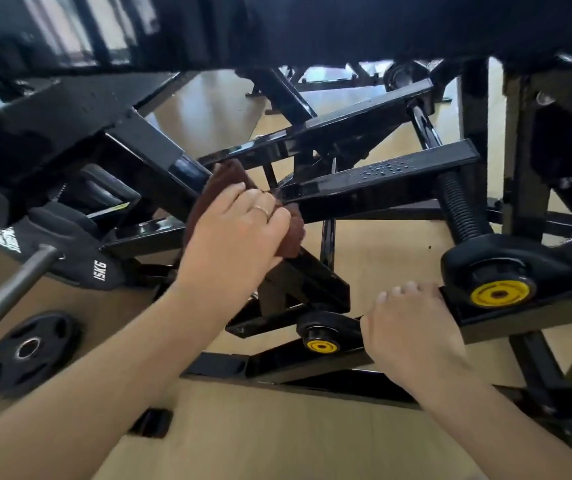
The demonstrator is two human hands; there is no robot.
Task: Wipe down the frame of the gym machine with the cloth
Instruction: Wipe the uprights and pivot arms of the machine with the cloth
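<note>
The gym machine's black steel frame [381,181] fills the view, its bars crossing at several angles. Water droplets sit on the top of one slanted bar at centre right. My left hand [239,233] grips a dark brown cloth [222,181] and holds it against the joint where that bar meets the others. My right hand [412,327] grips the edge of a lower bar [534,313], fingers curled over its top, just left of a black knob with a yellow centre [501,292].
A black weight plate [30,351] lies on the tan floor at lower left. A 15 kg plate [83,258] hangs on a steel sleeve [7,296] at left. A second yellow-centred knob [322,344] sits below centre. A dark pad [381,26] overhangs the top.
</note>
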